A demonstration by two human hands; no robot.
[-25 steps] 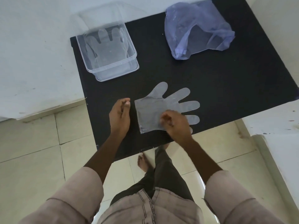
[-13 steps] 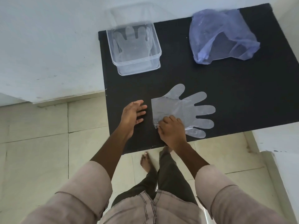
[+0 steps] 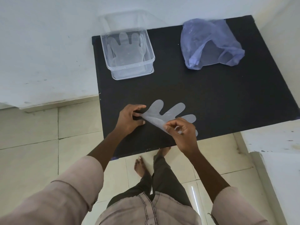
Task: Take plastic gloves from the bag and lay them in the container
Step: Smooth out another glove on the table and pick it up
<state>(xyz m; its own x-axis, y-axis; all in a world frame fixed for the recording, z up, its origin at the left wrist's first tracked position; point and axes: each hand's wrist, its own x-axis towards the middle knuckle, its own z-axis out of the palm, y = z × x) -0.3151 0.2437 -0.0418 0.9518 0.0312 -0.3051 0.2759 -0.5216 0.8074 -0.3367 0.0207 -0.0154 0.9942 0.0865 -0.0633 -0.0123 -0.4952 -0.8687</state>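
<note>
Head view – both hands' grip pinched on glove (image 3: 168,113) cuff.

Black table (image 3: 211,95), clear container (image 3: 129,69), bluish, perhaps lilac bag (image 3: 211,44)

Plain indoor room, likely a home, beige tiled floor (image 3: 29,159), white walls (image 3: 40,46), bare feet (image 3: 141,168)

The glove (image 3: 164,115), flat a moment ago, now lifts at its cuff, pinched by the left hand (image 3: 130,118) at nine o'clock and the right hand (image 3: 182,132) at five.
</note>
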